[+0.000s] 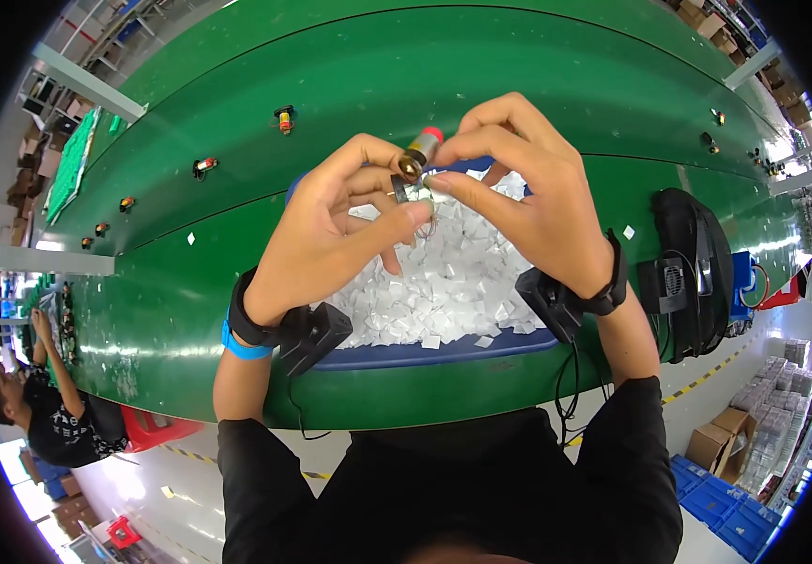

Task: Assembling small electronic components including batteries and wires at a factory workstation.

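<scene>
Both hands are raised over a blue tray point(443, 355) heaped with small white square pieces point(425, 291). Between my fingers is a small cylinder point(425, 144) with a red end, a silver-and-yellow body and a shiny brass-coloured rounded end. Just below it is a dark ring-shaped part point(400, 190) with thin, wire-like bits. My left hand point(326, 211) is closed round this lower part, with thumb and fingers pinching it. My right hand point(533, 179) is closed too, its thumb and index fingertips at the lower part and other fingers beside the red end. The exact contact is partly hidden.
Similar small red, yellow and black items, such as one at far left point(284, 119), stand spaced along the green surface point(236, 85). A black bag point(702, 273) lies right of the tray. Wrist-worn black devices point(316, 336) trail cables. Another person point(44, 414) sits at left.
</scene>
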